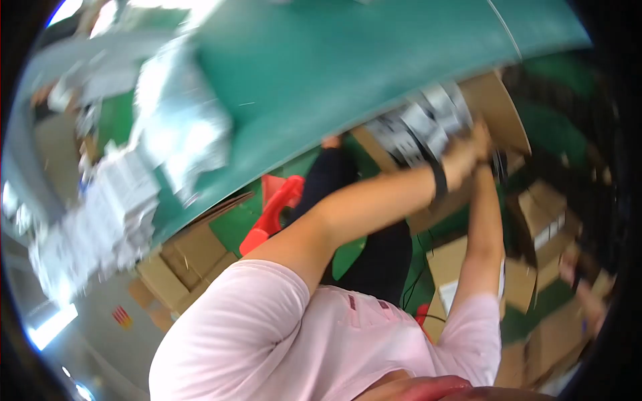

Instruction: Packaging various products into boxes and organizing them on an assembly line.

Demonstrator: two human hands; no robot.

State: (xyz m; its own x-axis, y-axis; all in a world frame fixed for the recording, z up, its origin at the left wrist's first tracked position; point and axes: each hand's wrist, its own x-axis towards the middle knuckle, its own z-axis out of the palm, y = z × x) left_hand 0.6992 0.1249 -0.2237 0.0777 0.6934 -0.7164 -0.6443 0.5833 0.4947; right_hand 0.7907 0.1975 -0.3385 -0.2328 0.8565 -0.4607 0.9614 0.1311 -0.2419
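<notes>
An open cardboard box [498, 110] stands by the right-hand edge of the green table. Small white and grey packages with dark markings [424, 123] fill it. My left hand [459, 162], with a black band at the wrist, reaches over the near side of the box. Close against it is my right hand [481, 139], by the box's right side. Both hands are smeared by motion and partly overlap, so their fingers and anything in them cannot be made out.
The green table [301, 73] carries a clear plastic bag [180, 113]. White packages [110, 207] are stacked at the left. Cartons stand lower left [184, 264] and right [542, 214]. A red seat [271, 214] is under the table edge. Another person's hand [585, 294] shows far right.
</notes>
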